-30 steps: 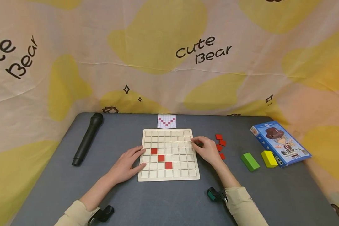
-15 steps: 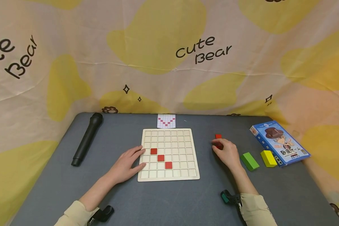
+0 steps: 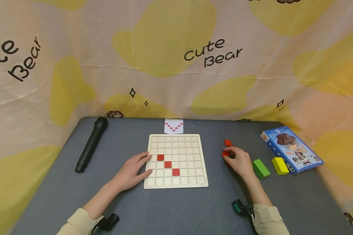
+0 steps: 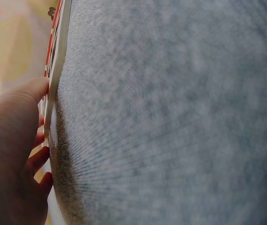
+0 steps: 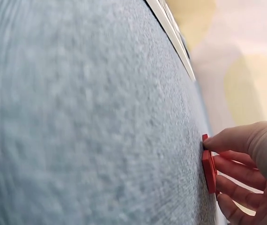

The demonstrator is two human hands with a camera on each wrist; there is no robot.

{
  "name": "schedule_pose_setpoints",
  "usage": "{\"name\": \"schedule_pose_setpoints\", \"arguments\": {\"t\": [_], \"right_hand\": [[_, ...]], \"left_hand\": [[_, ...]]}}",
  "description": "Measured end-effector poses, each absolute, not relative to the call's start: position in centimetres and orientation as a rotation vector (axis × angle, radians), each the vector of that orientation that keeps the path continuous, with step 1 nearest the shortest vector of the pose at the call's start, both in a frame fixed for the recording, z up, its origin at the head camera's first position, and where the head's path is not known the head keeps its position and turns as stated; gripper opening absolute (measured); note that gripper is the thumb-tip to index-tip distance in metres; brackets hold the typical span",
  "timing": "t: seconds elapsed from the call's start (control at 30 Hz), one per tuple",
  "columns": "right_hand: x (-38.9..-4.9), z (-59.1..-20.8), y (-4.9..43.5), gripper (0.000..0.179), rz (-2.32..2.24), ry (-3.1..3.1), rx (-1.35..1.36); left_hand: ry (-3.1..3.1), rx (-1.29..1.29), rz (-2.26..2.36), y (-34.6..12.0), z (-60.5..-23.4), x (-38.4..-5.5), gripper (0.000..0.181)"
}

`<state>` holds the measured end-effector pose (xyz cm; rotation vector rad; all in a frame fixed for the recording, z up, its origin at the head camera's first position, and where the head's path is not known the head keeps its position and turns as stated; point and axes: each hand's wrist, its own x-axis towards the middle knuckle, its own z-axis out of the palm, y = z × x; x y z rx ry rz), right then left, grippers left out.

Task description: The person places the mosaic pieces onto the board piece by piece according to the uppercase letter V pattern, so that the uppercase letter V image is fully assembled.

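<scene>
A pale square grid board point(image 3: 194, 187) lies on the table, with red square tiles point(image 3: 176, 172) in three of its cells along a diagonal. The left hand point(image 3: 131, 173) rests at the board's left edge, fingers extended over the rim; in the left wrist view its thumb point(image 4: 40, 88) touches the edge. To the right of the board, the right hand point(image 3: 239, 163) pinches a red tile point(image 3: 225, 153) between thumb and fingers, low over the table. Other red tiles point(image 3: 227, 142) lie beside it, partly hidden by the hand. The right wrist view shows a tile point(image 5: 209, 171) close to the thumb and fingers.
A small card point(image 3: 174, 126) with a pink V pattern lies behind the board. A black microphone point(image 3: 91, 145) lies at the left. On the right are a green block point(image 3: 261, 168), a yellow block point(image 3: 280, 165) and a blue box point(image 3: 292, 148). Patterned cloth hangs behind.
The right hand has moved from the board's right edge rightward to the loose red tiles, and its fingers have come together around one. The left hand has stayed at the board.
</scene>
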<state>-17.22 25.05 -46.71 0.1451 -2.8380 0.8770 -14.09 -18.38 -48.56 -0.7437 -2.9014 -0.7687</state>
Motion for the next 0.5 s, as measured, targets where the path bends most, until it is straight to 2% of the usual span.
{"name": "schedule_pose_setpoints", "arguments": {"t": [0.5], "right_hand": [[-17.08,-47.06,24.28,0.027,0.905,-2.810,0.158]], "left_hand": [[-2.908,-0.739,-0.761,-18.41,-48.63,-14.03,0.062]]}}
